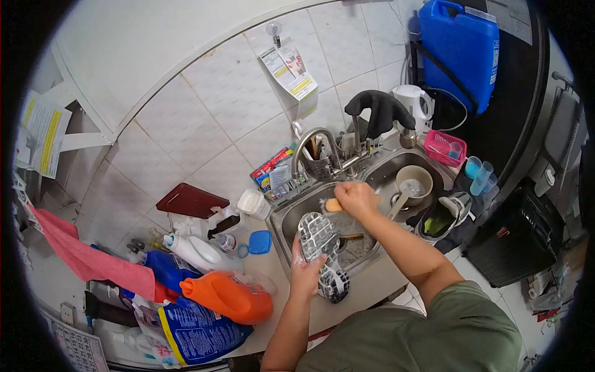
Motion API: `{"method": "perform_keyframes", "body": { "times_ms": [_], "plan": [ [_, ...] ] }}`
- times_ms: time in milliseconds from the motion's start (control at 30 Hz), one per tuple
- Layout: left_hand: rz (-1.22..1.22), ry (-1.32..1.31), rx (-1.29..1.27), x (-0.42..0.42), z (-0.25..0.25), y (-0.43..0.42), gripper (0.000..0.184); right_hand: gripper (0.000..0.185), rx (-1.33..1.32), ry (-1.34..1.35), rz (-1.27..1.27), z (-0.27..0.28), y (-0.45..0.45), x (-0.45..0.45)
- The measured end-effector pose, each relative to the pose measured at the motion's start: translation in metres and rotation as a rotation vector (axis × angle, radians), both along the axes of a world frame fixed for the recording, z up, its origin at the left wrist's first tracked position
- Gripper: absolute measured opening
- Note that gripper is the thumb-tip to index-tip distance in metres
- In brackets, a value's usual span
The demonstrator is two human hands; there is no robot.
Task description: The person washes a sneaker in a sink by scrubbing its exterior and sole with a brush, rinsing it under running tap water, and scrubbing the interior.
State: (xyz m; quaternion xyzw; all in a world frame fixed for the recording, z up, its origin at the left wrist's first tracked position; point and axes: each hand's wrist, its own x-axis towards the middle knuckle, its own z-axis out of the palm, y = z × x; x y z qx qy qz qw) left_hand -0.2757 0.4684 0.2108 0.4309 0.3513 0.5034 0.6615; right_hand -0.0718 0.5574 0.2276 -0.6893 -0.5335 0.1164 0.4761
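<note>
My left hand [305, 273] is closed round a shoe [323, 248], its sole turned up and streaked with white suds. The shoe is held over the front edge of the left sink basin [280, 218]. Above it, my right hand [356, 198] grips a scrubbing brush [334, 205] by its orange-brown handle. The brush is apart from the sole, and its bristles point left. A thin brown-handled object [352, 237] lies in the basin beside the shoe; its kind is unclear.
A beige dipper [409, 193] sits in the right basin. Another shoe [441, 217] stands on the right side. The faucet [302, 149] arches behind the basin. Detergent bottles, including an orange jug [232, 299], crowd the left counter near a blue lid [260, 242].
</note>
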Motion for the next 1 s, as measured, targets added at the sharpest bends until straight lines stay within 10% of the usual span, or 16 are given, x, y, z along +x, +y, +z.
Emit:
{"method": "perform_keyframes", "body": {
  "times_ms": [100,233,367,500,667,1000],
  "plan": [
    [-0.082,0.093,-0.016,0.000,-0.011,0.003,0.085,0.039,0.464,-0.003,0.166,0.040,-0.034,-0.058],
    [-0.029,0.000,0.026,-0.001,-0.007,-0.001,0.086,0.035,-0.012,0.113,0.014,0.013,-0.007,-0.015],
    [0.033,0.027,-0.010,0.007,0.013,-0.001,0.085,0.037,0.377,0.051,0.151,0.040,-0.033,-0.046],
    [0.032,-0.038,0.018,-0.001,-0.004,0.011,0.083,0.030,0.173,-0.070,-0.066,-0.004,-0.003,-0.008],
    [0.054,0.021,0.043,0.008,-0.018,0.012,0.076,0.021,0.560,-0.069,0.331,0.028,-0.051,-0.066],
    [0.063,0.013,0.054,0.011,-0.002,0.003,0.080,0.021,0.388,-0.092,0.182,0.001,-0.031,-0.031]
  ]
}}
